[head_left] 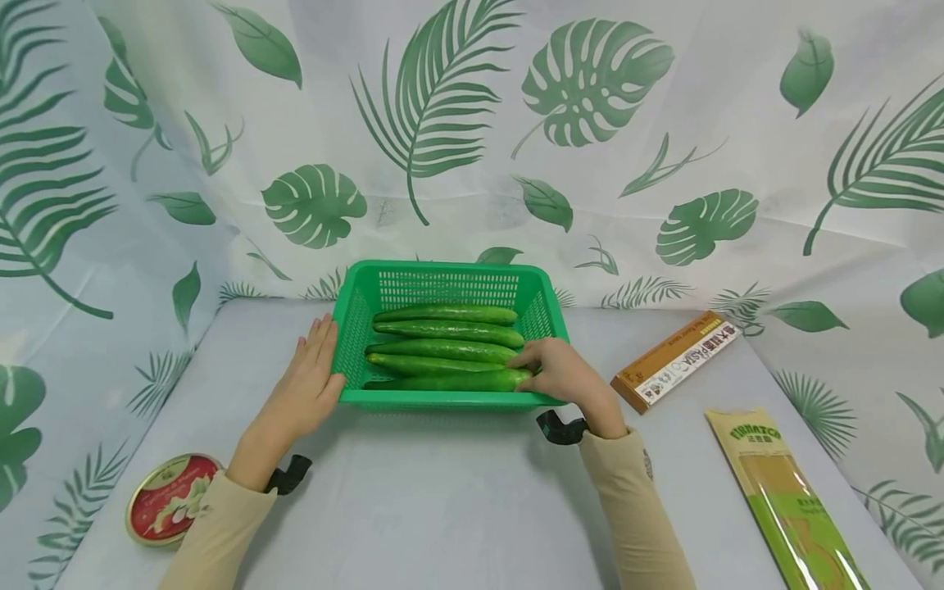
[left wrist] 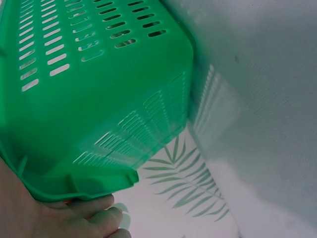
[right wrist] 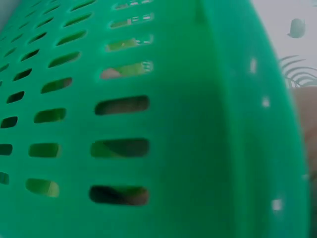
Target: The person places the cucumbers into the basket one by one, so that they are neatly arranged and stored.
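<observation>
In the head view, several long green cucumbers (head_left: 442,330) lie side by side across a green slotted plastic basket (head_left: 450,397). My left hand (head_left: 302,392) rests against the basket's left rim with its fingers straight; the left wrist view shows this hand (left wrist: 74,220) at the rim, beside the basket's outer wall (left wrist: 99,99). Over the right front corner, my right hand (head_left: 564,373) reaches inside and pinches the right end of the front cucumber (head_left: 450,381). The basket wall (right wrist: 183,124) fills most of the right wrist view, and only bits of fingers and cucumber show through its slots.
A brown and white pasta box (head_left: 674,360) lies right of the basket. Nearer, at the right edge, is a green and yellow pasta packet (head_left: 796,500). A round red tin (head_left: 165,500) sits by my left forearm. A leaf-patterned curtain (head_left: 457,123) hangs behind the table.
</observation>
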### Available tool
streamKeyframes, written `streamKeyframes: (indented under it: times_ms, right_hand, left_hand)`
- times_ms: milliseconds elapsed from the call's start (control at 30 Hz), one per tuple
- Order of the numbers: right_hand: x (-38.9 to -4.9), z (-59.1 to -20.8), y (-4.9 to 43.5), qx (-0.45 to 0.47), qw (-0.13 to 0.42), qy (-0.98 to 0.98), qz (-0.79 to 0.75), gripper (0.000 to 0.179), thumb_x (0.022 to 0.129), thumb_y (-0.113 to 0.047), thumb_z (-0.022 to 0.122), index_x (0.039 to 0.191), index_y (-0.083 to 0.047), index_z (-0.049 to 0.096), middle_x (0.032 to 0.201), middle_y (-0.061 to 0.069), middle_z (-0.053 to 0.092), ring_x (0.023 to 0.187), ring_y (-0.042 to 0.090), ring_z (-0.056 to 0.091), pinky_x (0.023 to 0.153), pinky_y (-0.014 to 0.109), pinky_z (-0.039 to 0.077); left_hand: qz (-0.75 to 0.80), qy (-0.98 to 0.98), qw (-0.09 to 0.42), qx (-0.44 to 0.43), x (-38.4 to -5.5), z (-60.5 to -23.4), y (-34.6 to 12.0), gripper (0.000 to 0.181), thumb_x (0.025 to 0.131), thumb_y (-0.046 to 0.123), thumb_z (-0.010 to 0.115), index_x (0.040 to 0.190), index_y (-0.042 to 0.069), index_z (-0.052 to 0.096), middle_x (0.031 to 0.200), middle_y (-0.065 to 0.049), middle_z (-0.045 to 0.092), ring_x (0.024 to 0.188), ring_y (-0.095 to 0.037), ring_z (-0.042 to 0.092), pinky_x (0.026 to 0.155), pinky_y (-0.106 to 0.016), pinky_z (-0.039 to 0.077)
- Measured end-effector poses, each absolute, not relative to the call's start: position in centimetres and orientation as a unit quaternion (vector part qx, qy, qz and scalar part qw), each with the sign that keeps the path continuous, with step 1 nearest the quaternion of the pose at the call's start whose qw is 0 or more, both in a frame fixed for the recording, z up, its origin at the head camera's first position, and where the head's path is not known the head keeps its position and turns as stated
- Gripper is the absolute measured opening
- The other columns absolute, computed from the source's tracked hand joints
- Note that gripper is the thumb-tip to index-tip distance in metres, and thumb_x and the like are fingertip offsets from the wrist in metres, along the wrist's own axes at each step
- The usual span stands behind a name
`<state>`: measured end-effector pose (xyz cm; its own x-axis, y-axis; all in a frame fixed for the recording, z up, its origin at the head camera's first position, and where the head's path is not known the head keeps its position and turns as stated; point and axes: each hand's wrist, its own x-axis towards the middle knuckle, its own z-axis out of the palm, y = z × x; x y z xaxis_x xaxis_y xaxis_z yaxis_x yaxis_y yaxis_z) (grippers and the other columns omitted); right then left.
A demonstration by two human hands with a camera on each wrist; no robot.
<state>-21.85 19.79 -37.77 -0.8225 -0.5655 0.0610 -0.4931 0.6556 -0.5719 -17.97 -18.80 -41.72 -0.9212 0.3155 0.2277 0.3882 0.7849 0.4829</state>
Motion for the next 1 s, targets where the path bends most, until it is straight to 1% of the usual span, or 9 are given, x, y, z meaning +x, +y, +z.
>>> streamKeyframes:
  times_ms: [100, 167, 267, 333, 700, 900, 933, 1000]
  right_hand:
    - [-21.76, -37.82, 19.49, -0.280, 0.058, 0.914, -0.289, 0.021, 0.078, -0.004, 0.081, 0.099, -0.001, 0.079, 0.091, 0.006, 0.071, 0.078, 0.018, 0.062, 0.067, 0.032, 0.053]
    - [-21.76, -37.98, 19.26, -0.272, 0.054, 0.917, -0.286, 0.015, 0.078, -0.005, 0.081, 0.093, -0.003, 0.080, 0.088, 0.004, 0.073, 0.081, 0.020, 0.065, 0.070, 0.034, 0.055]
    - [-21.78, -38.21, 18.95, -0.262, 0.050, 0.921, -0.285, 0.008, 0.078, -0.005, 0.081, 0.087, -0.005, 0.080, 0.083, 0.002, 0.073, 0.081, 0.021, 0.067, 0.070, 0.035, 0.056]
    - [-21.78, -38.31, 18.81, -0.258, 0.047, 0.923, -0.283, 0.007, 0.078, -0.004, 0.081, 0.085, -0.005, 0.080, 0.081, 0.001, 0.074, 0.080, 0.020, 0.066, 0.069, 0.035, 0.055]
    - [-21.73, -38.26, 18.78, -0.259, 0.050, 0.920, -0.288, 0.010, 0.078, -0.003, 0.081, 0.087, -0.003, 0.079, 0.083, 0.003, 0.074, 0.080, 0.020, 0.067, 0.068, 0.035, 0.055]
    - [-21.47, -37.88, 18.88, -0.241, 0.065, 0.911, -0.328, 0.014, 0.084, -0.009, 0.078, 0.096, -0.003, 0.078, 0.088, 0.002, 0.074, 0.080, 0.017, 0.067, 0.071, 0.035, 0.055]
    - [-21.46, -37.84, 18.94, -0.238, 0.059, 0.910, -0.335, 0.015, 0.085, -0.010, 0.077, 0.098, -0.002, 0.078, 0.088, 0.002, 0.073, 0.081, 0.017, 0.067, 0.071, 0.035, 0.055]
    - [-21.42, -37.74, 19.08, -0.236, 0.028, 0.908, -0.344, 0.016, 0.086, -0.011, 0.076, 0.099, -0.002, 0.077, 0.088, 0.003, 0.073, 0.081, 0.018, 0.067, 0.072, 0.036, 0.056]
  left_hand:
    - [-0.271, -0.942, 0.067, -0.187, -18.02, -41.82, -18.87, 0.068, 0.096, 0.008, 0.035, 0.156, -0.008, 0.006, 0.164, -0.021, -0.001, 0.151, -0.036, -0.003, 0.119, -0.055, 0.003]
    - [-0.272, -0.942, 0.067, -0.186, -18.04, -41.89, -18.90, 0.069, 0.096, 0.008, 0.035, 0.156, -0.008, 0.006, 0.164, -0.020, -0.001, 0.151, -0.035, -0.004, 0.119, -0.055, 0.003]
    - [-0.273, -0.941, 0.067, -0.186, -18.06, -41.95, -18.91, 0.069, 0.096, 0.009, 0.035, 0.156, -0.008, 0.006, 0.164, -0.020, -0.002, 0.151, -0.034, -0.004, 0.119, -0.055, 0.003]
    - [-0.273, -0.941, 0.070, -0.188, -18.07, -41.98, -18.90, 0.069, 0.096, 0.009, 0.036, 0.156, -0.008, 0.006, 0.164, -0.020, -0.001, 0.151, -0.034, -0.004, 0.119, -0.055, 0.003]
    - [-0.269, -0.941, 0.074, -0.191, -18.09, -42.05, -18.97, 0.068, 0.097, 0.010, 0.035, 0.156, -0.008, 0.006, 0.164, -0.021, -0.001, 0.151, -0.035, -0.003, 0.119, -0.055, 0.004]
    - [-0.268, -0.942, 0.071, -0.189, -18.12, -42.06, -18.96, 0.068, 0.097, 0.010, 0.035, 0.156, -0.008, 0.006, 0.164, -0.020, -0.001, 0.151, -0.035, -0.003, 0.119, -0.055, 0.004]
    - [-0.268, -0.942, 0.070, -0.189, -18.11, -42.00, -18.96, 0.068, 0.097, 0.011, 0.034, 0.156, -0.008, 0.006, 0.164, -0.020, -0.001, 0.151, -0.035, -0.003, 0.119, -0.055, 0.004]
    - [-0.267, -0.943, 0.069, -0.188, -18.12, -41.97, -18.96, 0.068, 0.097, 0.011, 0.035, 0.156, -0.008, 0.006, 0.164, -0.020, -0.001, 0.151, -0.036, -0.002, 0.119, -0.055, 0.004]
